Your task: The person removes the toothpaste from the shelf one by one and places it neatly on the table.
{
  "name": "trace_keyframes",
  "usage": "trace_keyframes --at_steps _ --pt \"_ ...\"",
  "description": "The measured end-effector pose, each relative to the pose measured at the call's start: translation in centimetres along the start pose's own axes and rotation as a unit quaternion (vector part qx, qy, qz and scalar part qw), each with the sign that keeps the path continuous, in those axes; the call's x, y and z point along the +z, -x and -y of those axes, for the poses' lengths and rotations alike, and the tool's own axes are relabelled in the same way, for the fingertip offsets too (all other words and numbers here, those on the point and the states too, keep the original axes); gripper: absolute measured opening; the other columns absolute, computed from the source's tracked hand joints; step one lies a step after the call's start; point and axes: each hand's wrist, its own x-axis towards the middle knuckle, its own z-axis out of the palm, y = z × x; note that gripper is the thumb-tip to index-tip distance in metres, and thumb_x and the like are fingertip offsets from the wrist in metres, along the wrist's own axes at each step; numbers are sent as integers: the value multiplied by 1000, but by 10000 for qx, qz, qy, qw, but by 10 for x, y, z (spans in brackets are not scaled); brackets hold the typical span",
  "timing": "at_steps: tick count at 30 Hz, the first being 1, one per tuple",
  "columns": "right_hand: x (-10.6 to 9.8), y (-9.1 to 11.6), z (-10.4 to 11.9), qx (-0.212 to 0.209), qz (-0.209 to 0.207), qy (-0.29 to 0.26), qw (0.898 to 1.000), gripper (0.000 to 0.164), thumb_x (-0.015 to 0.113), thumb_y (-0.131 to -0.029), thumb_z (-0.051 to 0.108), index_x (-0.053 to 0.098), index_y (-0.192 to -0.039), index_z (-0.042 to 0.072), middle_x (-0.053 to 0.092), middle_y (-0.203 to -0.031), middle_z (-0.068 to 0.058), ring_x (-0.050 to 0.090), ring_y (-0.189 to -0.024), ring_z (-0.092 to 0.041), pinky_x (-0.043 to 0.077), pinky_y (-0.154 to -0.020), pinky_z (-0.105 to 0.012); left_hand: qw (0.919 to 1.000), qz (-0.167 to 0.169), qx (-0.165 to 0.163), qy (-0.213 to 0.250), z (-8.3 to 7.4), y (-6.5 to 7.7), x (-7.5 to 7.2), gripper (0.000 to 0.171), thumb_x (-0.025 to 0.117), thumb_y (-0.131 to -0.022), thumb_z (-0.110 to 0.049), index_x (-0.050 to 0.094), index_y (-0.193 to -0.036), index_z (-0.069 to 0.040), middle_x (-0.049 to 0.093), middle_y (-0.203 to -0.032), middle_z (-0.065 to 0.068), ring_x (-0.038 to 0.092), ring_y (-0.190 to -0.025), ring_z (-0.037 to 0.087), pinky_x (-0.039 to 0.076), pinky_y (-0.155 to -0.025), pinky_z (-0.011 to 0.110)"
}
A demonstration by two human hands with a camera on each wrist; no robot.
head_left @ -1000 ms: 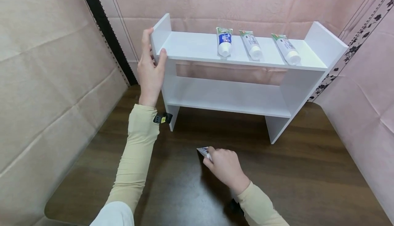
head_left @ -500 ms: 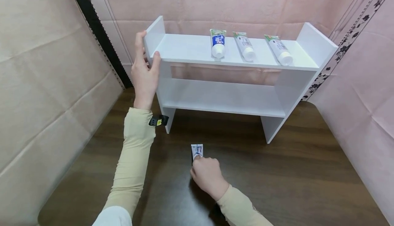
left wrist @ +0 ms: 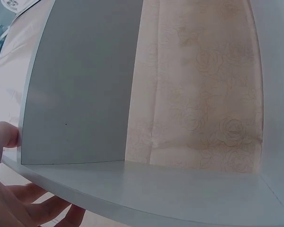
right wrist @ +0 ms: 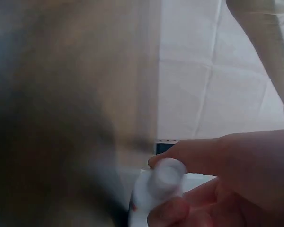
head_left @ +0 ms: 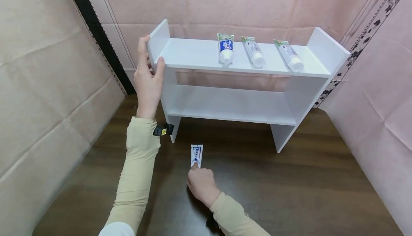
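Tube in hand: one white tube (head_left: 196, 154) with blue print, over the desk (head_left: 289, 186) and in front of the white shelf unit (head_left: 231, 102); contact with the desk cannot be told. Right hand (head_left: 201, 184): thumb and fingers pinching the tube near its cap (right wrist: 168, 177). Change noted: the hand is further left than a second ago, and the tube, formerly slanted and largely covered, now points its flat end straight at the unit, printed face showing. Bearing on the work: its lie now resembles that of the row above, flat end away, cap toward the person, though it is apart from the shelf. Left hand (head_left: 148, 85): unchanged, fingers and thumb gripping the left side panel. Upper board (head_left: 190, 52): three tubes, namely one blue-labelled tube (head_left: 226, 48), one middle tube (head_left: 253, 52), one right-hand tube (head_left: 288, 55), the last two slanted.
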Motion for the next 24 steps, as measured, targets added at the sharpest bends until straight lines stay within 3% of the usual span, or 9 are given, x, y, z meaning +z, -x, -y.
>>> trace_keyframes --at_steps 11,17,24 --pt "9 2 -3 125 175 -459 9987 47 68 -85 25 64 -117 -10 74 -82 -10 51 -45 -12 35 -39 -27 10000 25 31 72 -3 1 4 50 50 -97 -32 33 -143 -42 57 -133 8 59 -100 18 52 -76 35" --pt "9 2 -7 34 61 -489 9988 38 69 -85 27 66 -109 -3 73 -78 -6 51 -46 -10 33 -38 -25 10000 -70 -25 63 -2 2 1 50 50 -97 -30 33 -143 -43 58 -132 7 59 -96 16 50 -75 32" --pt "-4 -5 -28 222 354 -1329 9903 29 64 -91 29 67 -107 5 63 -63 1 38 -45 -5 29 -40 -21 9998 -156 -69 89 -1 2 2 50 50 -97 -29 34 -142 -44 60 -129 6 59 -94 14 49 -74 31"
